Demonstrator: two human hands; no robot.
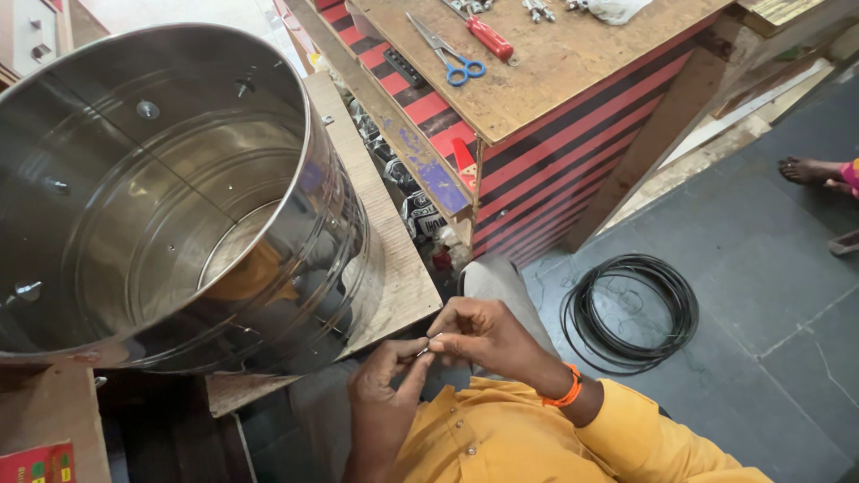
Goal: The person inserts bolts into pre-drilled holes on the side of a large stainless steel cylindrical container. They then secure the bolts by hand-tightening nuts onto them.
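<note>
- A small metal fastener [433,343] is pinched between the fingertips of the left hand [385,376] and right hand [483,331], both grips closed on it, just beside the steel drum [170,197].
- It is judged light, rigid, slippery and easily dropped; it is best taken at its ends.

Scissors [445,51] on workbench [573,63], right of drum [161,197]
</note>
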